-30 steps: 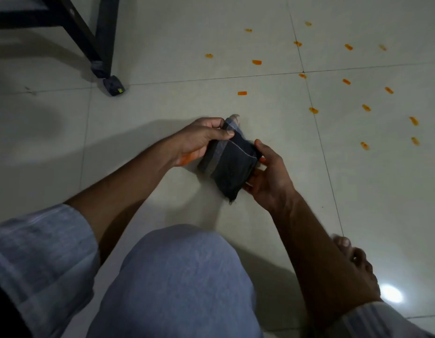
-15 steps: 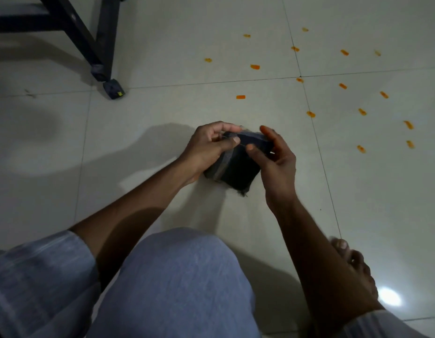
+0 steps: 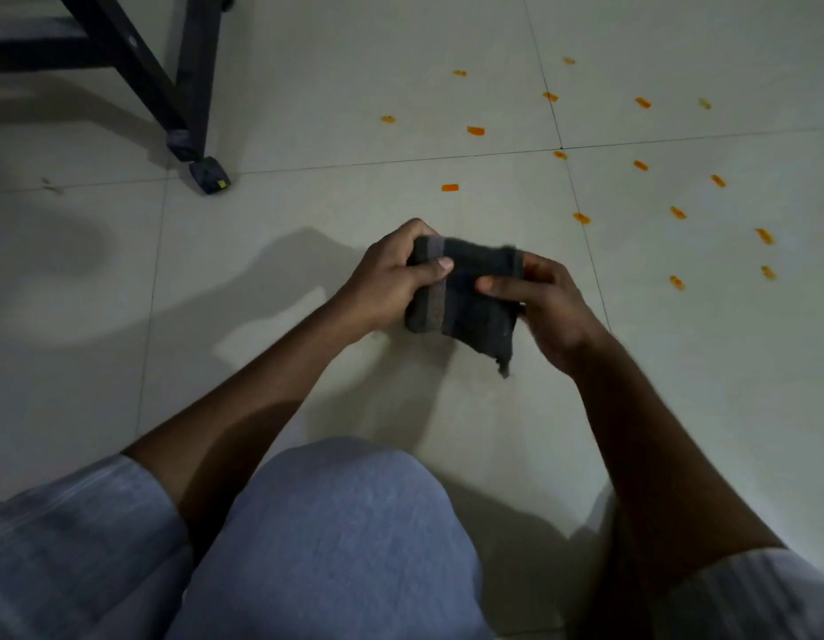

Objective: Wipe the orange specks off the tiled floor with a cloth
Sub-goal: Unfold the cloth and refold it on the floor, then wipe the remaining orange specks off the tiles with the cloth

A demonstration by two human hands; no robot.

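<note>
Dark cloth (image 3: 465,293) was held folded above the tiled floor (image 3: 308,108), gripped by left hand (image 3: 391,279) and right hand (image 3: 544,297). Judged soft, light, limp; best bunched mid-fold. Orange specks (image 3: 580,218) untouched.

- I have only the one view, a wide-angle camera worn on the person's head.
- It looks forward and steeply down over a bent knee (image 3: 336,524) at the tiled floor (image 3: 308,214).
- Both hands sit close, near mid-frame: left hand (image 3: 391,274), right hand (image 3: 544,302).
- The far edge reaches a black furniture leg (image 3: 193,85), upper left.
- No second view shares this scene.
</note>
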